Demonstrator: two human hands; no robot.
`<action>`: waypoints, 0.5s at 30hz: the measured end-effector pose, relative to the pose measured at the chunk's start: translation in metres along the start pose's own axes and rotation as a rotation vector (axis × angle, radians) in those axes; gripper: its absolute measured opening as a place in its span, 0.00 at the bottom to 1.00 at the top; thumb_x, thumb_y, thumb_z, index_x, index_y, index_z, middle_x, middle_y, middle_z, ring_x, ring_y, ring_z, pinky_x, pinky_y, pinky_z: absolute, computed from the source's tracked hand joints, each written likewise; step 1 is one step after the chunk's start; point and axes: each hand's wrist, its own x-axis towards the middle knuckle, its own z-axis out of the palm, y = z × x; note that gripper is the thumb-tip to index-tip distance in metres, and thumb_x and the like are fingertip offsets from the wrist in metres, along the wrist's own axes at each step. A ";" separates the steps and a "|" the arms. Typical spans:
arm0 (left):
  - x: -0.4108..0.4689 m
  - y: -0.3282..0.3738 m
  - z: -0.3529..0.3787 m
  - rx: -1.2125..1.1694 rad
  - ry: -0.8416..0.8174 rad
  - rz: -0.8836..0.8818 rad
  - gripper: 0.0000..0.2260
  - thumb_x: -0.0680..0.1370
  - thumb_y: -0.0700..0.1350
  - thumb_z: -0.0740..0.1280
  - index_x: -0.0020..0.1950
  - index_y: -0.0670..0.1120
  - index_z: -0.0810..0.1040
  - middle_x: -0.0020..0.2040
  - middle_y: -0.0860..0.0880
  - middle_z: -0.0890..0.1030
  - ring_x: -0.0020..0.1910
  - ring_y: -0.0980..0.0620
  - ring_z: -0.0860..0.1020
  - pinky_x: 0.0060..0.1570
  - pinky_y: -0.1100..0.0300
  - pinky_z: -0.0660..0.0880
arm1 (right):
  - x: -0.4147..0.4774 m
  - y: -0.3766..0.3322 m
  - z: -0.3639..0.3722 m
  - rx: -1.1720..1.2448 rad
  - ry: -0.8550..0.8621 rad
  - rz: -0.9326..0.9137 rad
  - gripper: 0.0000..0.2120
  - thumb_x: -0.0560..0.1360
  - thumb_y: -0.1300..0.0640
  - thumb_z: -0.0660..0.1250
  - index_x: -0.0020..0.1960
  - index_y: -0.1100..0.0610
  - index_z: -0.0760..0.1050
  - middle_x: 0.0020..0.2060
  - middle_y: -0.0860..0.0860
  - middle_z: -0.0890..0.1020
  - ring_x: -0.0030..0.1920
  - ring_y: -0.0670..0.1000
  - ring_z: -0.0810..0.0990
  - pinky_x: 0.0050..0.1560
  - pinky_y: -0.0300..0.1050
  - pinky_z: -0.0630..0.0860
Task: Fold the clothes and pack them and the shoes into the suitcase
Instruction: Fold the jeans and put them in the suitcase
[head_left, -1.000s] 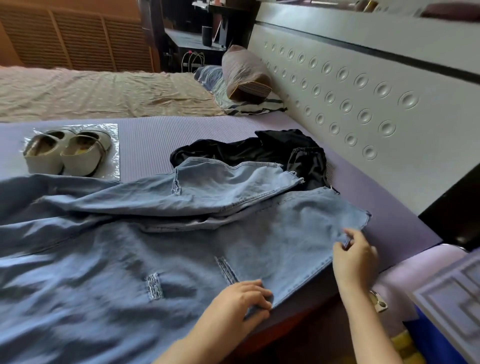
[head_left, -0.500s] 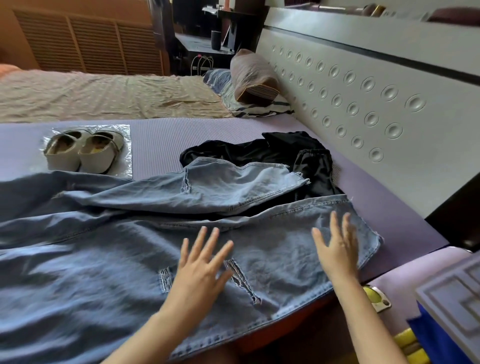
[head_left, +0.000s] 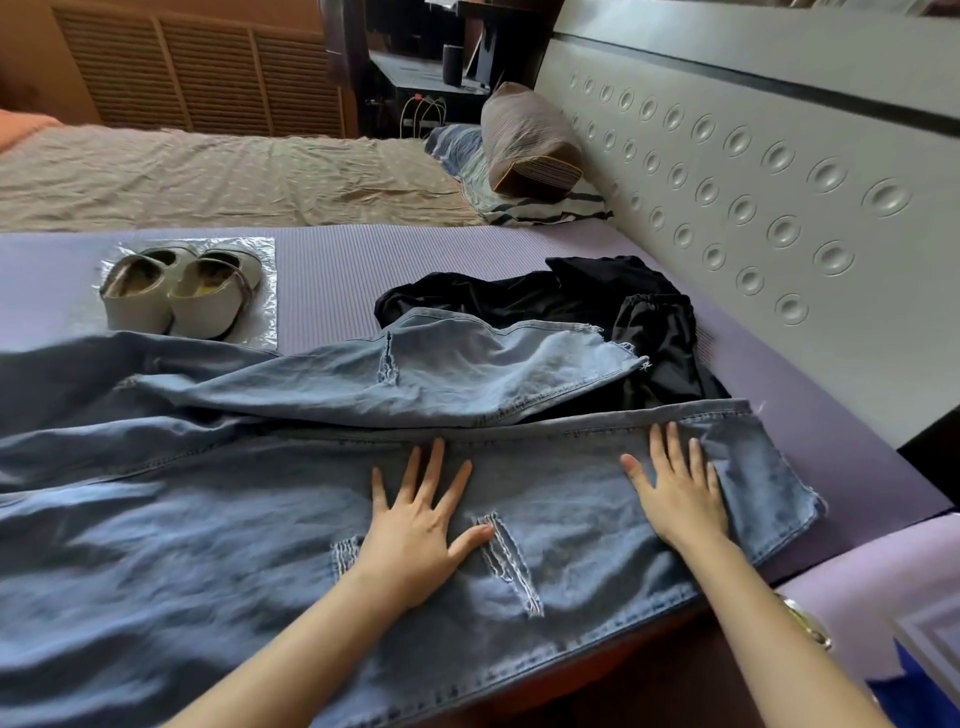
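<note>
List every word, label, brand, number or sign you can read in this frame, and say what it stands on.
None: no readable text anywhere in this view.
The jeans, shoes and black garment show no label, tag or print.
The headboard bears only embossed rings, and the pillow only stripes.

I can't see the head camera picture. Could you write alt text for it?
A person's left hand and right hand press flat, fingers spread, on light blue ripped jeans laid across a purple mat. Behind the jeans lies a crumpled black garment, and to the left a pair of pale shoes sits on a clear plastic sheet.
</note>
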 end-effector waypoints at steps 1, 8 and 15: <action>-0.002 -0.001 0.002 0.009 0.008 0.016 0.42 0.58 0.75 0.22 0.70 0.60 0.30 0.72 0.53 0.29 0.71 0.50 0.29 0.69 0.38 0.32 | 0.000 -0.001 0.001 0.005 -0.009 0.003 0.38 0.73 0.33 0.36 0.77 0.50 0.34 0.76 0.48 0.35 0.76 0.53 0.37 0.75 0.51 0.39; -0.006 -0.008 -0.019 -0.209 0.232 0.062 0.45 0.69 0.73 0.28 0.74 0.53 0.63 0.76 0.51 0.58 0.76 0.51 0.55 0.73 0.50 0.50 | 0.006 -0.037 -0.027 0.353 0.273 -0.049 0.27 0.81 0.44 0.51 0.76 0.53 0.57 0.77 0.52 0.54 0.75 0.54 0.49 0.73 0.54 0.49; 0.027 -0.045 -0.054 -0.156 0.322 -0.051 0.28 0.78 0.63 0.46 0.76 0.54 0.55 0.78 0.50 0.51 0.77 0.50 0.45 0.74 0.49 0.43 | 0.051 -0.090 -0.046 0.390 0.187 -0.091 0.25 0.81 0.45 0.54 0.75 0.53 0.61 0.76 0.55 0.57 0.75 0.57 0.53 0.72 0.52 0.53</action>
